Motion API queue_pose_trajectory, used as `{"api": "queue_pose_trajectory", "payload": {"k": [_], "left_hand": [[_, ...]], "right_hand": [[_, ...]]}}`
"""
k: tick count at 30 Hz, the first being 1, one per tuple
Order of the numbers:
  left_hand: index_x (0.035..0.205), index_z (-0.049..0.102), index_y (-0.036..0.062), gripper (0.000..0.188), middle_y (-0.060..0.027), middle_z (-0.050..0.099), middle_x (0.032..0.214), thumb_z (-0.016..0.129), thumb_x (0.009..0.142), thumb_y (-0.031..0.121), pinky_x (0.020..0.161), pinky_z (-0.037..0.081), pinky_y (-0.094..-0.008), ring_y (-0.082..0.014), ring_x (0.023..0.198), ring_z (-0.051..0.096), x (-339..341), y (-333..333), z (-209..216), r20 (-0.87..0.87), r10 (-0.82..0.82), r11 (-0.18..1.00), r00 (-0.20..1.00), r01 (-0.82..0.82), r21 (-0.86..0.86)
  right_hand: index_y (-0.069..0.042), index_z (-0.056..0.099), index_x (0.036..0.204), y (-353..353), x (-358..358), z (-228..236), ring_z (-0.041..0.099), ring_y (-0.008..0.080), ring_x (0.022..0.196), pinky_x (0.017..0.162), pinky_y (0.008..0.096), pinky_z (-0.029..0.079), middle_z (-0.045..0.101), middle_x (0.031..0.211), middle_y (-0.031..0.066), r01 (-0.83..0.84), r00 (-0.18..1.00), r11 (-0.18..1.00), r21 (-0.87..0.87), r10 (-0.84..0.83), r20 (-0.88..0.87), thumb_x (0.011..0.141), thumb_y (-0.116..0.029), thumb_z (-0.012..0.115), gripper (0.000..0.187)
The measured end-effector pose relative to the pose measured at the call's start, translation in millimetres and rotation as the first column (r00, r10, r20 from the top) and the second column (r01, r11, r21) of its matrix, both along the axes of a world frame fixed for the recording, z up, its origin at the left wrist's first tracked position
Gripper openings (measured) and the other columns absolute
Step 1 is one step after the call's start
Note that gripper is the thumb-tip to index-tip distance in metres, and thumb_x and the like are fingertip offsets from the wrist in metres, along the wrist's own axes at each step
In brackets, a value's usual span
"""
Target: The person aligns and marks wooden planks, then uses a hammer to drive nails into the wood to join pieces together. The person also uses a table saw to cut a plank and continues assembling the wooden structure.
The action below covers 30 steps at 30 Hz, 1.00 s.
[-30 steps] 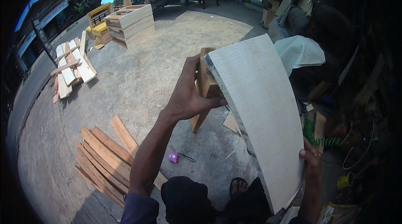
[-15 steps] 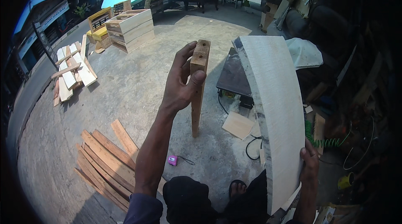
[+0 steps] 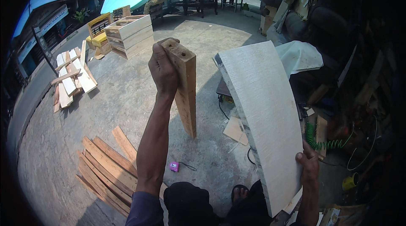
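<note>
My left hand (image 3: pixel 164 66) grips the top of a narrow brown wooden post (image 3: pixel 186 86), its fingers wrapped behind it and two dark holes in its upper end. The post stands nearly upright; its lower end appears to be at the concrete floor. On the right, my right hand (image 3: pixel 308 160) is closed on the right edge of a long pale wooden board (image 3: pixel 264 107). The board is tilted, with its far end leaning left and its near end by my leg. It partly hides a dark flat-topped machine (image 3: pixel 223 90) behind it.
A pink tape measure (image 3: pixel 174 166) lies near my feet, beside loose brown wooden strips (image 3: pixel 108 162) at left. Farther off are a pale slatted crate (image 3: pixel 131 38) and a pile of planks (image 3: pixel 72 76). A coiled green hose (image 3: pixel 323 143) runs at right.
The post's top has swung left and turned, showing its wide side, with my left hand now on its left. The board's far end has tilted left, covering more of the machine.
</note>
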<state>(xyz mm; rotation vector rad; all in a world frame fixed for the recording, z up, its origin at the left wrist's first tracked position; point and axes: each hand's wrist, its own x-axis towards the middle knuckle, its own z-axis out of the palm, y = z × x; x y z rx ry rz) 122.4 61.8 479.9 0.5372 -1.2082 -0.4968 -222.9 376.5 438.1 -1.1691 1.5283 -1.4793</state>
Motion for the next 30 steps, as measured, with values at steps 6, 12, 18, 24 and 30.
{"api": "queue_pose_trajectory", "payload": {"k": [6,12,18,24,30], "left_hand": [[0.112,0.071,0.0008,0.059,-0.0064,0.071,0.091,0.029,0.116,0.043,0.076,0.052,-0.0288,-0.0126,0.082,0.065,19,25,-15,0.245,-0.047,0.999,0.968,0.048,0.001],[0.115,0.07,-0.0011,0.062,-0.0074,0.073,0.095,0.029,0.115,0.045,0.078,0.054,-0.0291,-0.0147,0.084,0.069,31,38,-47,0.255,-0.058,0.996,0.965,0.073,-0.049],[0.116,0.071,-0.002,0.062,-0.0114,0.076,0.102,0.031,0.115,0.045,0.079,0.055,-0.0304,-0.0181,0.087,0.072,34,52,-53,0.268,-0.047,0.997,0.962,0.064,-0.052],[0.118,0.072,-0.0025,0.057,-0.0163,0.077,0.096,0.033,0.115,0.04,0.076,0.059,-0.0334,-0.0235,0.088,0.076,16,66,-55,0.295,-0.101,0.99,0.95,0.126,-0.067],[0.12,0.068,-0.0061,0.062,-0.0164,0.076,0.1,0.025,0.115,0.038,0.084,0.059,-0.0357,-0.0238,0.093,0.075,10,73,-55,0.38,-0.064,0.994,0.923,0.091,-0.053]], "right_hand": [[0.009,0.053,0.146,-20,7,-3,0.068,0.0259,0.116,0.106,0.0381,0.048,0.07,0.129,0.0206,-0.11,0.993,0.994,-0.003,0.11,0.032,0.081,-0.029,0.078,0.079],[0.009,0.054,0.146,-39,22,3,0.068,0.0222,0.113,0.102,0.0346,0.05,0.071,0.127,0.0187,-0.206,0.978,0.963,0.173,0.201,0.049,0.084,-0.021,0.075,0.071],[0.008,0.055,0.146,-37,21,6,0.068,0.0223,0.113,0.102,0.0347,0.049,0.071,0.129,0.0184,-0.235,0.972,0.955,0.18,0.23,0.049,0.085,-0.019,0.074,0.07],[0.009,0.054,0.146,-31,8,4,0.067,0.0228,0.116,0.106,0.0352,0.047,0.07,0.131,0.0184,-0.197,0.978,0.966,0.167,0.205,-0.03,0.087,-0.02,0.074,0.069],[0.009,0.053,0.146,-26,0,5,0.066,0.0227,0.119,0.107,0.0351,0.046,0.069,0.133,0.0185,-0.212,0.973,0.959,0.187,0.225,-0.047,0.087,-0.022,0.074,0.07]]}}
